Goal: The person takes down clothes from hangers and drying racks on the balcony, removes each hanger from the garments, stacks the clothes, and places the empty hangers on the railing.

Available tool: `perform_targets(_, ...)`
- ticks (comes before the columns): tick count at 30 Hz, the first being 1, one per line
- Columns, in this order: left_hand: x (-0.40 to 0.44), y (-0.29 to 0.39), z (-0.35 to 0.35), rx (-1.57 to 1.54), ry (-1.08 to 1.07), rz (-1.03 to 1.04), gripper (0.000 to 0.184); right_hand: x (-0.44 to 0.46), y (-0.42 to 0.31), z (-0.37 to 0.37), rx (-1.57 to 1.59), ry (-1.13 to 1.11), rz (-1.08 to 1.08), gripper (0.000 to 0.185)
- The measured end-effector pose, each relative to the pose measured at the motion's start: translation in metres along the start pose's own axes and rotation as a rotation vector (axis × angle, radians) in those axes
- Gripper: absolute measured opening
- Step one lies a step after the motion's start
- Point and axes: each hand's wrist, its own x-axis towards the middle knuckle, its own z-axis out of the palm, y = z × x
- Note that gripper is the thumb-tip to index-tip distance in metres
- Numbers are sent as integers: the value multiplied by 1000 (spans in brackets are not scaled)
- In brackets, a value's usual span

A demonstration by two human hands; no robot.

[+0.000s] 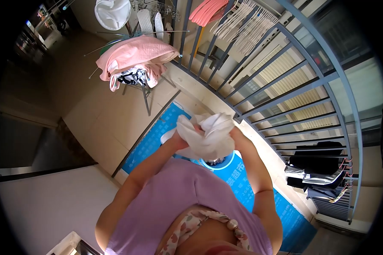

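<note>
A crumpled white cloth garment point(210, 136) is bunched up between my two hands, held out in front of my chest. My left hand point(183, 140) grips its left side, with the fingers partly covered by the folds. On the opposite side my right hand point(235, 136) has hold of the cloth, and its fingers are mostly hidden too. Beneath the cloth stands a blue-rimmed bucket point(230, 163), partly blocked from view, with dark and light fabric inside.
Blue printed sheeting point(157, 132) covers the floor. Ahead, a folding drying rack point(147, 102) carries a pink garment point(134, 53). A metal railing point(285, 107) runs along the right, with pink hangers point(208, 11), white hangers point(247, 25) and dark clothes point(312, 163) on it.
</note>
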Motion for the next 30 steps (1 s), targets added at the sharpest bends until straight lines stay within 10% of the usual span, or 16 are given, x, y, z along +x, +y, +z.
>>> perform_targets(2, 3, 25, 72, -359, 124, 102, 32, 1, 13, -16, 586, 23, 89, 42)
perform_targets(14, 59, -7, 66, -262, -138, 149, 48, 8, 66, -11, 172, 46, 38, 47)
perform_targets(19, 60, 51, 54, 30, 229, 22, 52, -29, 74, -71, 539, 472, -249, 54)
perform_targets(25, 54, 71, 90, 247, 492, -124, 55, -9, 121, -106, 463, 679, 147, 43)
perform_targets(30, 45, 60, 94, 370, 613, -274, 57, 35, 126, -85, 425, 625, 37, 45)
